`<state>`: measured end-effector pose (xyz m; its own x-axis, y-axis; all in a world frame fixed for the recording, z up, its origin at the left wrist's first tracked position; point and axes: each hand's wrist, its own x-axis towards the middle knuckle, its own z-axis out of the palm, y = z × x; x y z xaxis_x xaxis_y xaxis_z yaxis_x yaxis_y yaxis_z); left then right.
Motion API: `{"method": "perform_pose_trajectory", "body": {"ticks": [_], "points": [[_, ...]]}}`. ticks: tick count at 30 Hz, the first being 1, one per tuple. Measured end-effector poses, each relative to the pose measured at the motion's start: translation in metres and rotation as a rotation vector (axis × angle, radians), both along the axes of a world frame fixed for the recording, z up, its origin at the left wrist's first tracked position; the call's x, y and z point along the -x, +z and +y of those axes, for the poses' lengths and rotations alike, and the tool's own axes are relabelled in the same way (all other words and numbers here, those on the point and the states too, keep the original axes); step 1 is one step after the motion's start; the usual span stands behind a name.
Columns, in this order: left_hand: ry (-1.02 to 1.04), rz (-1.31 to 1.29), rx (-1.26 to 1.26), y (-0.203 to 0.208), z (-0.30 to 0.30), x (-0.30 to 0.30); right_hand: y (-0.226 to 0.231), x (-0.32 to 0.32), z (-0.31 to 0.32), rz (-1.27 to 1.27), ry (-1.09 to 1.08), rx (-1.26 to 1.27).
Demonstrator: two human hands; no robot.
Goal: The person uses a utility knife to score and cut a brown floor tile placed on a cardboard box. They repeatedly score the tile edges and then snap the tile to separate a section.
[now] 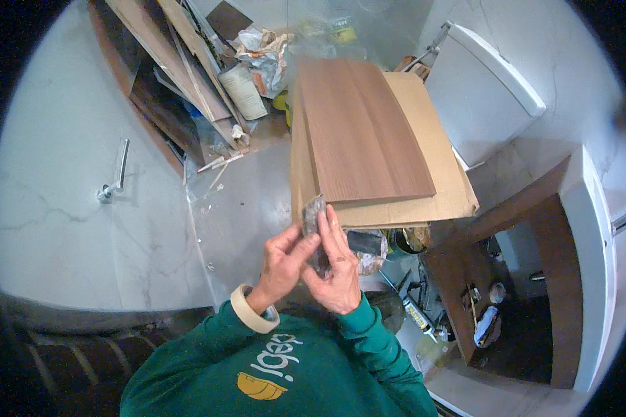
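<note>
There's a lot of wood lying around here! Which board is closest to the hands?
The wide brown panel on the cardboard, just beyond the left hand and right hand. The narrower boards are bunched farther off, upper left.

Left hand [278,269] and right hand [337,278]: two, I've got both on my feed!
Grey piece [314,210]: one, by my count.
Wood-grain board [365,132]: just the one!
Tape roll [257,323]: one, I see it.
Sealant tube [417,316]: one, there it is.
Door handle [122,165]: one.
Leaning planks [149,39]: several, too overlapped for me to count.
</note>
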<state>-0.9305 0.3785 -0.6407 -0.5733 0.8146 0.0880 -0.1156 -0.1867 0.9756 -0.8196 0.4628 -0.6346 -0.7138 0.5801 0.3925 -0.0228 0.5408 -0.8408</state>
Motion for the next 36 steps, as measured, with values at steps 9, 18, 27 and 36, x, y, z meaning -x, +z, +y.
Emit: {"method": "perform_pose_trajectory", "body": {"ticks": [9, 18, 27, 36], "points": [[0.051, -0.668, -0.036, -0.034, 0.039, 0.094, 0.020, -0.009, 0.042, -0.114, -0.096, -0.109], [-0.133, -0.617, -0.035, -0.020, 0.136, 0.133, 0.015, 0.030, 0.191, -0.559, -0.392, -0.422], [0.060, -0.575, -0.007, -0.029, 0.195, 0.181, -0.011, 0.027, 0.260, -0.658, -0.487, -0.457], [0.149, -0.414, -0.065, -0.009, 0.305, 0.322, -0.002, 0.029, 0.255, -0.719, -0.475, -0.418]]}}
